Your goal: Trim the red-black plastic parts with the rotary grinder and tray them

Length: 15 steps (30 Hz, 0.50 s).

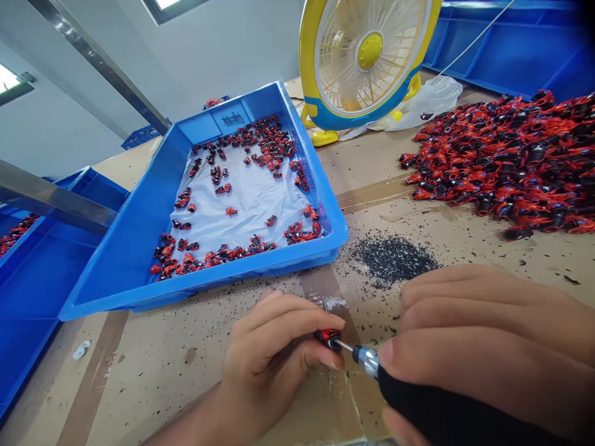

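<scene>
Between the thumb and fingers of my left hand [274, 353] is pinched a small red and black plastic part [329, 338]. My right hand [488, 334] is closed around the thick black handle of a powered screwdriver [367, 360] with a silver collar. Its thin metal tip meets the dark end of the part; whether it sits inside cannot be made out. Both hands are above the cardboard-covered table [195, 365], in front of a blue tray [223, 263] whose white liner bears many similar parts. My right fingers hide most of the handle.
A large heap of red and black parts [511, 161] lies at the right. Black shavings [395, 257] are piled behind my hands. A yellow and blue fan [370, 51] stands at the back beside a clear plastic bag [432, 102]. More blue bins [51, 279] are at the left.
</scene>
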Tool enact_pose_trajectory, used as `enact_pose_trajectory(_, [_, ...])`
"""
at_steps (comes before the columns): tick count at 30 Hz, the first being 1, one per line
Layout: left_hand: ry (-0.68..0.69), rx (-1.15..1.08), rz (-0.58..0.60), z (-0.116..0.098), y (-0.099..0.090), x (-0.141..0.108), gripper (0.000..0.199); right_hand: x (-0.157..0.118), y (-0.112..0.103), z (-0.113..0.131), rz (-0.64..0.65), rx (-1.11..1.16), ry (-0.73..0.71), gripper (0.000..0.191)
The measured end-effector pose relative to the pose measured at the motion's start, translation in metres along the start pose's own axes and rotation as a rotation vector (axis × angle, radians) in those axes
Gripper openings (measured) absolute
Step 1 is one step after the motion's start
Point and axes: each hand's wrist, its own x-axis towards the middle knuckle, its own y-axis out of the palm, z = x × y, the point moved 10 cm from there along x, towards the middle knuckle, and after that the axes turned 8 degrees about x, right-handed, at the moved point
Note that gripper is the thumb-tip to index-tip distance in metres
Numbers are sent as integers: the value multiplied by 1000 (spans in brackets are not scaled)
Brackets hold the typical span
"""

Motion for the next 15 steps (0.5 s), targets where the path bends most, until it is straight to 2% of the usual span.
enact_pose_trajectory(15, [13, 60, -6, -2, -2, 3, 24, 0, 1, -2, 11, -7, 7, 38])
